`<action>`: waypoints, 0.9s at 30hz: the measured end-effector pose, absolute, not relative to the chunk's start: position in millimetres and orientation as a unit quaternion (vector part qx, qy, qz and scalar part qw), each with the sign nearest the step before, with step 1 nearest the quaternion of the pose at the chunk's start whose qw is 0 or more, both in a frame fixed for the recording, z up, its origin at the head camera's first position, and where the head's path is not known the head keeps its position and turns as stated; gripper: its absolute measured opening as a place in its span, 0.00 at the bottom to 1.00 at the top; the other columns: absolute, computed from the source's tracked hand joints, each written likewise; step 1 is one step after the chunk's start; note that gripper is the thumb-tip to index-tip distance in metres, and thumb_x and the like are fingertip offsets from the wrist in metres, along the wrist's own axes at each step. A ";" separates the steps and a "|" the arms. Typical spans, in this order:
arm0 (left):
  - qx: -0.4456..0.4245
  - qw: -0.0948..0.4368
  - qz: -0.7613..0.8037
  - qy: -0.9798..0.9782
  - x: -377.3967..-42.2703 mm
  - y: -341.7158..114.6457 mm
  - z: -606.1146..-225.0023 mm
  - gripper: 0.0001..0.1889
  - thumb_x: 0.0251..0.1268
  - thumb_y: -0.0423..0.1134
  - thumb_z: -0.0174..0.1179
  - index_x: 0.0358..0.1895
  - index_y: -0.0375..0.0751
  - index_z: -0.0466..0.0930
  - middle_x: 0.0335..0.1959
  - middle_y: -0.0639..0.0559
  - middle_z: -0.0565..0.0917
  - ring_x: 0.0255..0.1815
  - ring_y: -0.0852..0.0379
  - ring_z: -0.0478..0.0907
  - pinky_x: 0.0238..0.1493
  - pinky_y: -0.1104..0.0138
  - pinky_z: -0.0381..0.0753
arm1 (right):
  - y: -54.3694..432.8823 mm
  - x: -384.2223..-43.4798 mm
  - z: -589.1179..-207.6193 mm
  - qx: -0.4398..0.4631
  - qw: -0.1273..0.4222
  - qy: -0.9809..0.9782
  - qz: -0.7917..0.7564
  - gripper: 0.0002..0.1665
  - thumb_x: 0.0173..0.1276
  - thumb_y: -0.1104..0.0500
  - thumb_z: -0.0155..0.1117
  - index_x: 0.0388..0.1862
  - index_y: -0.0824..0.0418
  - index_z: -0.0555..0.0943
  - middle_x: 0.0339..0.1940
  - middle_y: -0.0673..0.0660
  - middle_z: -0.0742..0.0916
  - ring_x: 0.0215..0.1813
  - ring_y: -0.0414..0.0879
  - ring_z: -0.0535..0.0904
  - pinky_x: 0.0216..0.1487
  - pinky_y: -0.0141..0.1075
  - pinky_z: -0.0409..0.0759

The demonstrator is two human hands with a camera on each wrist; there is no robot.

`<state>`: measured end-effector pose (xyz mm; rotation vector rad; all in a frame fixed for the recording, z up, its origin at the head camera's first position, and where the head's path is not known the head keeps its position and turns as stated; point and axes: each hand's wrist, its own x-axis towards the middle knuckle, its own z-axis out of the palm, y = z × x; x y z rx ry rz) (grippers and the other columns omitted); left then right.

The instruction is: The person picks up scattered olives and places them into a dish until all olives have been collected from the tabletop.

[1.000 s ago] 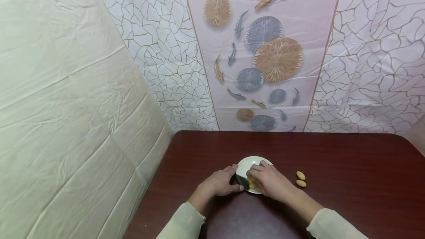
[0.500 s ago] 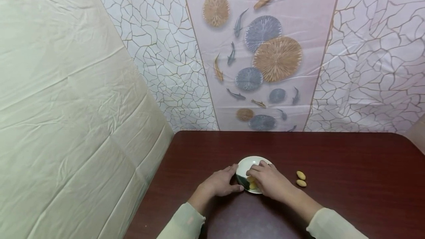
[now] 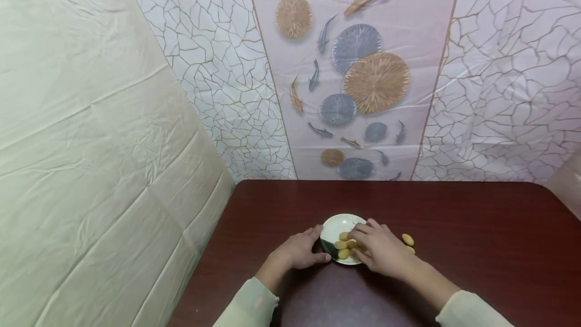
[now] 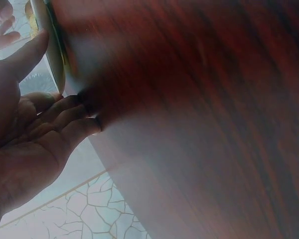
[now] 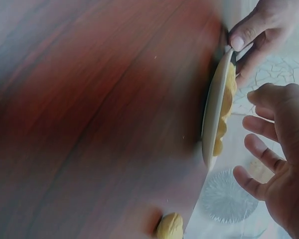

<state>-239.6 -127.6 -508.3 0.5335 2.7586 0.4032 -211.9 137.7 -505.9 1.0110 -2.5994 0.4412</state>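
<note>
A small white plate with a dark green patch (image 3: pixel 338 225) lies on the table. Several small yellow oval pieces (image 3: pixel 341 244), of a kind I cannot make out, lie on it. My left hand (image 3: pixel 297 250) rests at the plate's left side, thumb and fingers spread along the rim; in the left wrist view the thumb touches the edge. My right hand (image 3: pixel 383 249) hovers over the plate's right part with fingers apart and loosely bent. The right wrist view shows nothing between the right fingers (image 5: pixel 259 147), which are clear of the yellow pieces (image 5: pixel 226 107).
Two more yellow pieces (image 3: pixel 407 239) lie on the dark red-brown table (image 3: pixel 481 246) right of the plate, one partly hidden by the right hand. A patterned cloth (image 3: pixel 358 115) hangs behind the table, and a pale cloth (image 3: pixel 113 165) hangs on the left.
My right hand has lifted and drawn back to the right, its fingers loosening, so more yellow pieces on the plate show. The left hand stays at the rim. The view has shifted slightly.
</note>
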 end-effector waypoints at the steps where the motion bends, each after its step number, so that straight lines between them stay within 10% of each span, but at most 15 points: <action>1: 0.186 0.150 0.139 0.961 -239.9 -128.1 -508.8 0.49 0.76 0.63 0.68 0.90 0.47 0.58 0.88 0.45 0.69 0.87 0.45 0.70 0.84 0.52 0.73 | 139.3 -211.1 -505.2 0.351 0.160 -0.910 0.153 0.16 0.70 0.54 0.81 0.55 0.51 0.90 0.50 0.47 0.90 0.47 0.44 0.77 0.40 0.41 0.76; 27: 0.192 0.151 0.153 0.958 -241.5 -129.7 -511.3 0.49 0.75 0.63 0.69 0.90 0.48 0.58 0.88 0.45 0.69 0.87 0.45 0.70 0.84 0.51 0.73 | 193.3 -202.5 -503.7 0.294 0.215 -0.922 0.134 0.18 0.63 0.56 0.84 0.52 0.53 0.90 0.49 0.49 0.88 0.49 0.50 0.81 0.39 0.50 0.82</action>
